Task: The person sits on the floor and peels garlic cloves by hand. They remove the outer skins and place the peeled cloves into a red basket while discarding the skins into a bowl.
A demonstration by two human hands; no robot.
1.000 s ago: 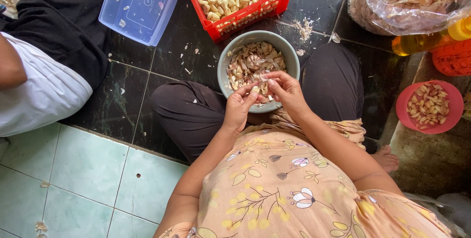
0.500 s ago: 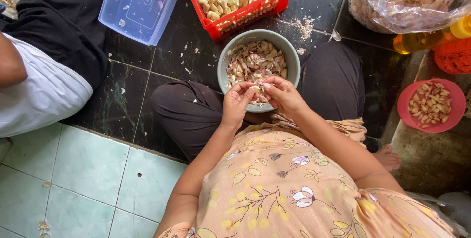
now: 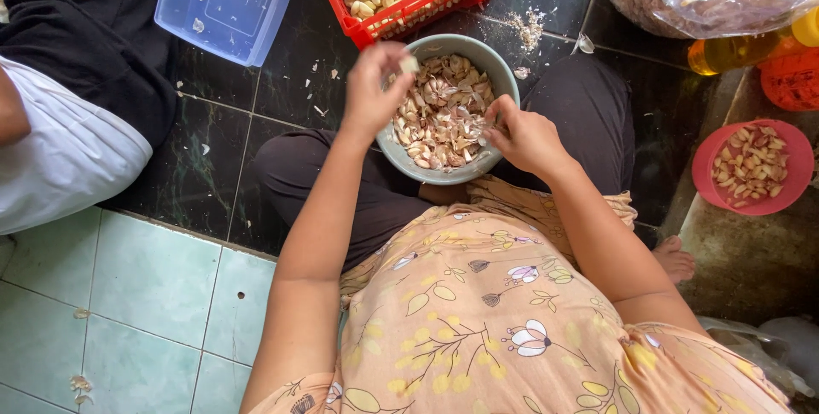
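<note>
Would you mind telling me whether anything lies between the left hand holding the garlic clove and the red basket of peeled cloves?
Nothing visible does. The left hand holds the peeled clove over the grey bowl's rim, and the red basket sits just beyond it.

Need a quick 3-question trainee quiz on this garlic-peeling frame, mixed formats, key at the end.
1. True or false: the left hand holds a peeled clove above the grey bowl.
2. Which container holds the peeled cloves at the top? A) red crate B) blue tub C) pink bowl
3. Fill in: the right hand rests at the bowl's ____ rim, as seen in the picture.

Key: 1 true. 2 A, the red crate; the blue tub is nearly empty, the pink bowl sits at the right. 3 right.
</note>
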